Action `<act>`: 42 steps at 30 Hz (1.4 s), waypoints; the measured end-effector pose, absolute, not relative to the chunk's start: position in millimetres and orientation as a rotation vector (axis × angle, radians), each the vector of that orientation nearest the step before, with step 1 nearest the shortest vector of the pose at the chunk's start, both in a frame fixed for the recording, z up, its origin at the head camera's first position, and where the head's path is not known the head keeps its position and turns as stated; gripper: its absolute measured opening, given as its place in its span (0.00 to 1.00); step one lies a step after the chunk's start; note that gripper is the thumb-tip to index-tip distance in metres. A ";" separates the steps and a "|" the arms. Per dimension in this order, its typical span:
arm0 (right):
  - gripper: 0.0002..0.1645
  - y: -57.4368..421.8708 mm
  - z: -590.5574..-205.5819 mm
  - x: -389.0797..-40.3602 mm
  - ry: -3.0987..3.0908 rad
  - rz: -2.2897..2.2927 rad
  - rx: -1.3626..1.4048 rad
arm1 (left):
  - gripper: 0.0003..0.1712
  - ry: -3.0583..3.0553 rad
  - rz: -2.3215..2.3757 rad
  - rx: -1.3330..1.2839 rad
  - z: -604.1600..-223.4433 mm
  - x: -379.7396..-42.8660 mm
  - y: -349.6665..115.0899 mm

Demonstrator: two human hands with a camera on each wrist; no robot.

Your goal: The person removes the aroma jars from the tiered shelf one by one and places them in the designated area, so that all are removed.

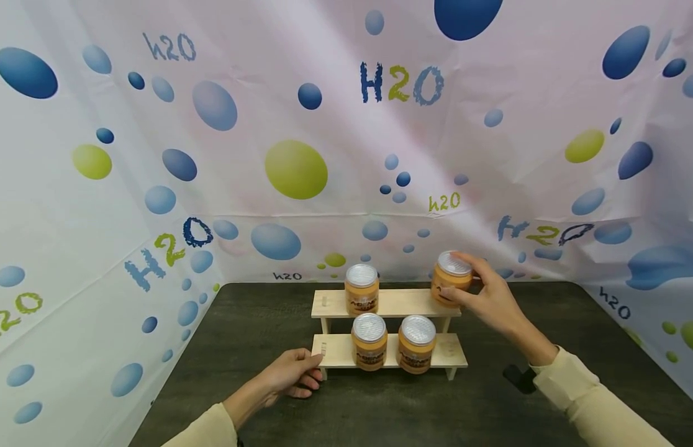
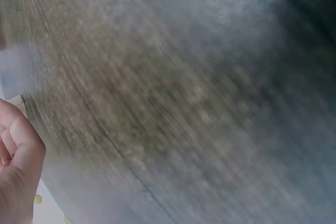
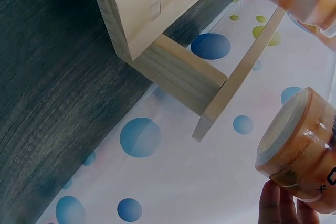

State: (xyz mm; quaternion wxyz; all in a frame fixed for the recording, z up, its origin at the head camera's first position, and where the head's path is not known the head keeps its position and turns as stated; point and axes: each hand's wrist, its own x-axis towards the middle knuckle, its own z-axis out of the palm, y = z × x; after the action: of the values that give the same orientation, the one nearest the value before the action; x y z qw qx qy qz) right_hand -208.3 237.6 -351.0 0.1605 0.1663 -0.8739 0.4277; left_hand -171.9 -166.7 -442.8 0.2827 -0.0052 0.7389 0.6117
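My right hand (image 1: 492, 298) grips an orange jar (image 1: 444, 285) with a ridged silvery lid, at the right end of the upper tier of a two-tier pale wooden stand (image 1: 402, 302). In the right wrist view, the held jar (image 3: 299, 145) is tilted and apart from the wood, with fingertips (image 3: 278, 203) against it. Another jar (image 1: 362, 292) stands on the upper tier, left of centre. Two matching jars, one left (image 1: 369, 344) and one right (image 1: 416, 346), stand on the lower tier. My left hand (image 1: 293, 374) holds the lower tier's left end, thumb on the wood and fingers curled.
The stand rests on a dark wood-grain table (image 1: 240, 329). A white sheet (image 1: 335, 124) with bubble prints and lettering hangs behind and along both sides. Near the right sleeve lies a small black object (image 1: 518, 379), its kind unclear.
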 end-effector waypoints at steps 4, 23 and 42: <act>0.43 238.7 -349.8 -205.4 -2.481 1.217 0.482 | 0.17 1.972 1.641 -0.013 -443.9 -172.4 -167.0; 0.42 248.0 -356.5 -199.2 -2.452 1.186 0.439 | 0.18 1.987 1.631 -0.005 -445.0 -171.6 -167.9; 0.43 254.5 -356.0 -194.1 -2.460 1.174 0.423 | 0.17 2.011 1.619 0.000 -445.6 -170.9 -167.1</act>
State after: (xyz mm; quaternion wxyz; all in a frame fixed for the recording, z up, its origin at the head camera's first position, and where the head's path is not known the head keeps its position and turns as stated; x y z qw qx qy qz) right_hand -194.1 254.5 -356.0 0.1904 0.1505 -0.8755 0.4177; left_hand -170.9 -167.1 -445.6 0.2764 -0.0001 0.7485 0.6028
